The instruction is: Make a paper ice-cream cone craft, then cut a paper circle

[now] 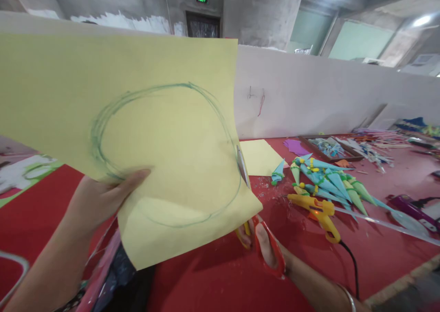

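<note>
A large sheet of yellow paper [165, 133] with a rough round outline drawn on it fills the middle of the view. My left hand [103, 195] grips its lower left edge, thumb on the front and the other fingers hidden behind. My right hand [261, 241] is closed in the red and yellow handles of a pair of scissors [270, 252], below the sheet's right corner. One scissor blade [242, 167] shows at the paper's right edge, close to the drawn line. The rest of the blades is hidden behind the sheet.
On the red table [213, 280], a yellow glue gun [318, 211] with a black cord lies at the right. Behind it are several blue and green paper cones [330, 179], another yellow sheet [263, 156], purple paper [294, 147] and a tray [354, 154]. A white partition [309, 96] stands behind.
</note>
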`<state>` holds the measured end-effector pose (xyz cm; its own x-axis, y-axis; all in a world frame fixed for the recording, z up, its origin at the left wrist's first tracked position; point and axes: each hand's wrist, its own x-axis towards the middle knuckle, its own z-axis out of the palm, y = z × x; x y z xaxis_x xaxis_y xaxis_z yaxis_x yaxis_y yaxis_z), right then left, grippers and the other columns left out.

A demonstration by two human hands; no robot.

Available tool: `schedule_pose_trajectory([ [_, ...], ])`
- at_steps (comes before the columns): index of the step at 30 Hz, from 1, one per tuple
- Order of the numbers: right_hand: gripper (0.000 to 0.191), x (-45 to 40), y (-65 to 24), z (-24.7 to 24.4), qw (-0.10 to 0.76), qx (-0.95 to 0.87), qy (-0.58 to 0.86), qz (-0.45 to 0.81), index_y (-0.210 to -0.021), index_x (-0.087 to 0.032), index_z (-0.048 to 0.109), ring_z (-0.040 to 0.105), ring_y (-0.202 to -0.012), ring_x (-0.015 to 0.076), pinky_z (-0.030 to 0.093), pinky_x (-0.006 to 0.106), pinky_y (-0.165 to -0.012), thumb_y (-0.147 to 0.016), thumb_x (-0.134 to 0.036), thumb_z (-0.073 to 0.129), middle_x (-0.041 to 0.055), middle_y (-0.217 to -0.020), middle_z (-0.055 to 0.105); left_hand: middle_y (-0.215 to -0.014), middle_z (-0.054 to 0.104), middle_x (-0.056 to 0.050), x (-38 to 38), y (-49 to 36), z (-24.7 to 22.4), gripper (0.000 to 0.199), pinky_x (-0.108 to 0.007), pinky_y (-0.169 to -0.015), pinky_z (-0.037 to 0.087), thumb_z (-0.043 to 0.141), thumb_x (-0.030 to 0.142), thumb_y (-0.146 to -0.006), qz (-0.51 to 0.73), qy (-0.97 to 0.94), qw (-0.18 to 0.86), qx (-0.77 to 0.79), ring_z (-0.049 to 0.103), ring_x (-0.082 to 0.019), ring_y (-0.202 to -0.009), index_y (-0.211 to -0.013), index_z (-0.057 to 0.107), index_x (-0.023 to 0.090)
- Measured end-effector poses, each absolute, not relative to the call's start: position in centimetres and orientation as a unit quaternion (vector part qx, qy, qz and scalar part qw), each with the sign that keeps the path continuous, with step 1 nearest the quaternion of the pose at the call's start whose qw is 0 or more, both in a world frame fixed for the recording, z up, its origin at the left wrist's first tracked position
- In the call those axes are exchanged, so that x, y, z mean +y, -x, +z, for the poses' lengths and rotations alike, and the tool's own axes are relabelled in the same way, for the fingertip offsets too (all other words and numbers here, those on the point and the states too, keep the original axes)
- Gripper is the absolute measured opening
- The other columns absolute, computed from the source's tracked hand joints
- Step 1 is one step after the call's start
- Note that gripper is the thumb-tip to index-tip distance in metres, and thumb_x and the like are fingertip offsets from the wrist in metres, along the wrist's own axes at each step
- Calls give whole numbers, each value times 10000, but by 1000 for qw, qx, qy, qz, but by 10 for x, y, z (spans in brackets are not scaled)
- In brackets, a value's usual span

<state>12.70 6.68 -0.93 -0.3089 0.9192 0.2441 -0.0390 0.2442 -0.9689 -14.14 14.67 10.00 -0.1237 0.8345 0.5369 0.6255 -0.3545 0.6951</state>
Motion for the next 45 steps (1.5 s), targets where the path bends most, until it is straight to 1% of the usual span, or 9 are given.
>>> schedule_pose_trajectory([
  [6, 475, 70, -124, -19, 502, -586, 332, 543, -647, -217, 329, 258, -451, 92, 250, 240, -447, -831, -645, 234, -56, -522, 285, -773, 730, -32, 148, 139, 102, 250, -357, -834, 511, 594, 427, -578, 467, -664, 144, 566, 669, -215, -814, -684, 710, 232],
  [12, 470, 70, -115, -16, 520, -544, 345, 561, -635, -220, 321, 190, -367, 61, 201, 221, -381, -833, -640, 251, -85, -457, 258, -862, 732, -51, 149, 143, 98, 321, -348, -742, 541, 611, 469, -591, 412, -607, 225, 641, 669, -237, -832, -749, 702, 205],
  [16, 494, 69, -112, -8, 516, -531, 351, 574, -597, -224, 324, 169, -324, 57, 178, 226, -346, -819, -659, 252, -87, -422, 246, -912, 724, -67, 149, 145, 97, 341, -321, -719, 548, 631, 457, -601, 413, -597, 251, 641, 667, -227, -849, -796, 688, 184],
  [20, 504, 68, -112, -4, 512, -531, 371, 564, -582, -223, 335, 195, -325, 60, 201, 220, -345, -806, -671, 278, -88, -411, 243, -909, 723, -79, 148, 143, 98, 335, -318, -709, 552, 630, 447, -607, 420, -594, 261, 635, 668, -226, -846, -790, 679, 171],
  [26, 477, 68, -117, -14, 524, -524, 348, 574, -601, -212, 358, 221, -339, 56, 214, 206, -357, -825, -631, 317, -93, -419, 257, -972, 710, -67, 147, 145, 98, 459, -370, -752, 546, 620, 500, -594, 407, -594, 247, 649, 657, -249, -886, -912, 678, 175],
  [30, 472, 70, -124, -19, 514, -557, 322, 567, -627, -207, 380, 245, -395, 65, 227, 212, -390, -833, -625, 305, -74, -478, 295, -984, 708, -59, 147, 148, 98, 456, -385, -820, 518, 594, 535, -605, 402, -611, 228, 643, 644, -252, -926, -888, 690, 190],
  [36, 494, 70, -128, -19, 511, -580, 339, 537, -612, -211, 375, 293, -416, 81, 260, 229, -418, -826, -645, 277, -55, -478, 324, -971, 710, -56, 144, 146, 101, 456, -380, -795, 530, 583, 535, -610, 385, -642, 223, 624, 653, -248, -898, -896, 685, 195],
  [42, 484, 71, -127, -18, 510, -544, 377, 549, -862, -192, 504, 242, -373, 73, 229, 216, -349, -809, -641, 331, -68, -491, 316, -951, 716, -46, 143, 146, 99, 439, -353, -767, 543, 611, 520, -578, 389, -624, 244, 632, 658, -243, -884, -862, 680, 194],
  [45, 485, 72, -126, -17, 510, -548, 370, 550, -901, -184, 530, 219, -369, 74, 212, 221, -349, -823, -620, 332, -70, -474, 299, -969, 712, -43, 144, 145, 99, 440, -343, -769, 543, 612, 515, -584, 392, -621, 256, 628, 657, -236, -892, -883, 677, 198],
])
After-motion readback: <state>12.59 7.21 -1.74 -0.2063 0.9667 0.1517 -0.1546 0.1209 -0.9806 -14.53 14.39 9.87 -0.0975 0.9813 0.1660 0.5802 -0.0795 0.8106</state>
